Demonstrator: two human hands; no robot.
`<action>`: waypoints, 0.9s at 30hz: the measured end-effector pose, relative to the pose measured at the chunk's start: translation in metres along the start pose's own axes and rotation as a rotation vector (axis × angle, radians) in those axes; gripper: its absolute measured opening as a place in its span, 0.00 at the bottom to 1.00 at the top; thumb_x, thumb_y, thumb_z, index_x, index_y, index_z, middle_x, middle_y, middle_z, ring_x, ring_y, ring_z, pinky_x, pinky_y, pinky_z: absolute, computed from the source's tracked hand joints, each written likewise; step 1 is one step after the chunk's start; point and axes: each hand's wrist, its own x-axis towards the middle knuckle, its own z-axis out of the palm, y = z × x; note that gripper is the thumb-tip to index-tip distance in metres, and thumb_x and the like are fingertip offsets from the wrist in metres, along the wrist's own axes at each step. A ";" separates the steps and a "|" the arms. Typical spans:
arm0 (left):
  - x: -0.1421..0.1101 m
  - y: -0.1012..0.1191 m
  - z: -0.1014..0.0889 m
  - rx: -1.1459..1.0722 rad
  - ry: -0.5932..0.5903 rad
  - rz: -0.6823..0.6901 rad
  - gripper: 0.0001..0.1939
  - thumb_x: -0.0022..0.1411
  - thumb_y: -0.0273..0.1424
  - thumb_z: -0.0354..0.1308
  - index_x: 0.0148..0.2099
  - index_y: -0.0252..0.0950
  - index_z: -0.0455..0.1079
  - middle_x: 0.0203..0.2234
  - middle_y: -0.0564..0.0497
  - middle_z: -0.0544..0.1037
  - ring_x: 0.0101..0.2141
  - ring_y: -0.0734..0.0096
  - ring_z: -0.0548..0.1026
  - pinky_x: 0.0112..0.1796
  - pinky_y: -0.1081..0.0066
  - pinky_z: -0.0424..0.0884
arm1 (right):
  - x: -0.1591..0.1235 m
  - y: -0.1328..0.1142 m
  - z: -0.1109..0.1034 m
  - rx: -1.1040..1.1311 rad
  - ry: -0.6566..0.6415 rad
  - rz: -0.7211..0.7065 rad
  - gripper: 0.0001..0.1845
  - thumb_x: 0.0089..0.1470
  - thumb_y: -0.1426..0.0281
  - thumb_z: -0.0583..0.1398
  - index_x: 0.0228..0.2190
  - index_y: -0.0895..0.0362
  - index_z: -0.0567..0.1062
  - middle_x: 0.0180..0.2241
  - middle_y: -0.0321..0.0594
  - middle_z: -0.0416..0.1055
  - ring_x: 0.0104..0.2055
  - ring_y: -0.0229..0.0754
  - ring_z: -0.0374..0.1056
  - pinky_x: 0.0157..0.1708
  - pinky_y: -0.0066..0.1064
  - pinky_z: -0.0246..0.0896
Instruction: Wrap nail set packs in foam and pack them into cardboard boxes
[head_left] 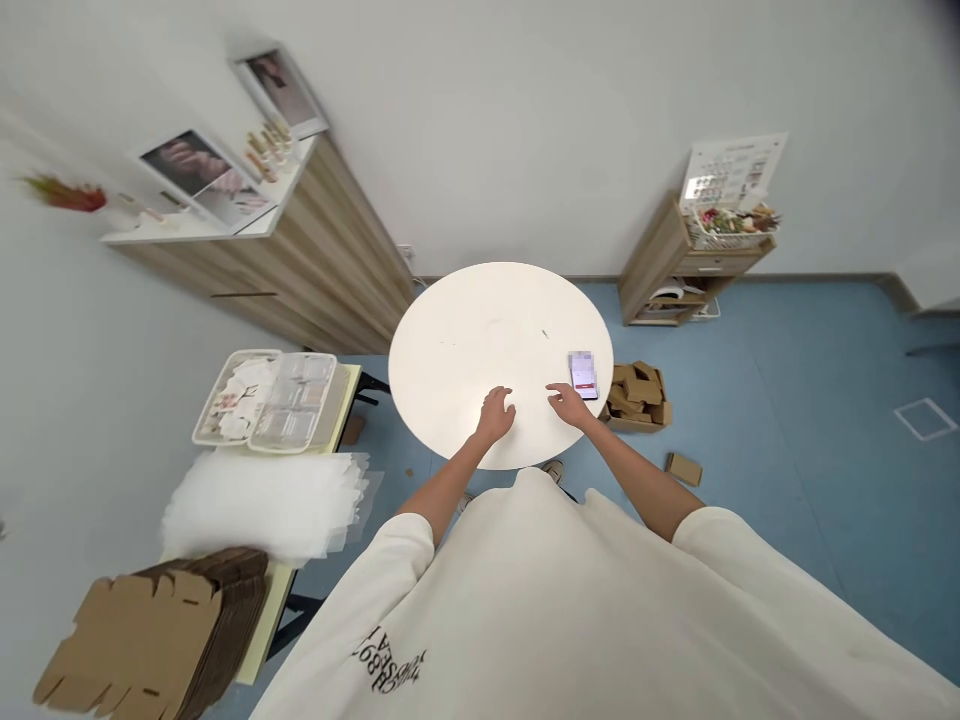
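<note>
Both of my hands are over the near half of a round white table (495, 320). My left hand (496, 413) has its fingers curved and apart, with nothing in it. To the right, my right hand (568, 404) also holds nothing, its fingers stretched toward the left hand. A phone (583, 376) with a lit screen lies on the table just beyond and to the right of my right hand. Farther back on the tabletop is a small dark mark or item (545, 334), too small to name.
On the left side table stand white bins (292, 400) of small packages, a stack of translucent bags (262, 505) and flattened cardboard boxes (135, 640). A carton of small boxes (637, 395) sits on the floor at right, near a loose box (684, 468). Cabinets (330, 240) line the wall.
</note>
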 end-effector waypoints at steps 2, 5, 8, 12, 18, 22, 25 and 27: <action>-0.018 -0.021 -0.024 -0.027 0.037 -0.035 0.21 0.65 0.29 0.52 0.60 0.41 0.66 0.63 0.42 0.66 0.66 0.53 0.61 0.63 0.48 0.60 | 0.001 -0.022 0.025 -0.019 -0.022 -0.019 0.24 0.61 0.68 0.55 0.58 0.53 0.72 0.62 0.46 0.64 0.55 0.48 0.70 0.55 0.39 0.68; -0.046 -0.054 -0.058 -0.049 0.075 -0.073 0.21 0.66 0.29 0.52 0.61 0.40 0.66 0.64 0.41 0.66 0.66 0.53 0.62 0.63 0.50 0.61 | 0.000 -0.056 0.071 -0.035 -0.046 -0.049 0.23 0.61 0.68 0.55 0.57 0.52 0.72 0.62 0.46 0.64 0.56 0.47 0.70 0.56 0.39 0.67; -0.073 -0.088 -0.088 -0.067 0.104 -0.098 0.22 0.66 0.29 0.51 0.61 0.40 0.66 0.63 0.41 0.66 0.65 0.53 0.63 0.63 0.51 0.62 | -0.005 -0.085 0.123 -0.040 -0.087 -0.090 0.23 0.62 0.67 0.55 0.57 0.52 0.72 0.62 0.45 0.64 0.56 0.47 0.69 0.57 0.39 0.67; -0.104 -0.127 -0.118 -0.088 0.146 -0.110 0.22 0.66 0.28 0.51 0.61 0.39 0.66 0.62 0.42 0.67 0.65 0.54 0.63 0.64 0.52 0.61 | -0.013 -0.114 0.183 -0.059 -0.137 -0.137 0.22 0.62 0.68 0.55 0.57 0.52 0.72 0.62 0.44 0.65 0.54 0.46 0.70 0.57 0.41 0.66; -0.121 -0.163 -0.151 -0.132 0.208 -0.196 0.21 0.67 0.31 0.51 0.62 0.40 0.65 0.64 0.42 0.66 0.64 0.53 0.64 0.63 0.52 0.62 | -0.004 -0.147 0.224 -0.110 -0.216 -0.189 0.21 0.62 0.68 0.55 0.56 0.51 0.73 0.61 0.43 0.66 0.53 0.44 0.71 0.58 0.41 0.65; -0.117 -0.178 -0.165 -0.117 0.296 -0.243 0.21 0.66 0.31 0.51 0.61 0.40 0.66 0.63 0.42 0.67 0.64 0.53 0.64 0.63 0.52 0.62 | 0.023 -0.169 0.234 -0.135 -0.269 -0.249 0.21 0.61 0.68 0.55 0.56 0.50 0.73 0.61 0.43 0.66 0.53 0.44 0.71 0.57 0.40 0.66; -0.116 -0.187 -0.175 -0.107 0.363 -0.280 0.21 0.66 0.30 0.51 0.60 0.41 0.67 0.62 0.42 0.68 0.64 0.54 0.65 0.63 0.51 0.61 | 0.045 -0.186 0.247 -0.150 -0.319 -0.301 0.21 0.61 0.69 0.55 0.55 0.50 0.74 0.60 0.42 0.67 0.52 0.43 0.72 0.57 0.40 0.66; -0.118 -0.193 -0.183 -0.105 0.408 -0.301 0.21 0.66 0.30 0.51 0.60 0.41 0.67 0.62 0.43 0.69 0.63 0.54 0.65 0.63 0.51 0.61 | 0.057 -0.197 0.259 -0.163 -0.357 -0.342 0.21 0.61 0.69 0.55 0.54 0.51 0.74 0.60 0.43 0.68 0.52 0.43 0.72 0.57 0.40 0.66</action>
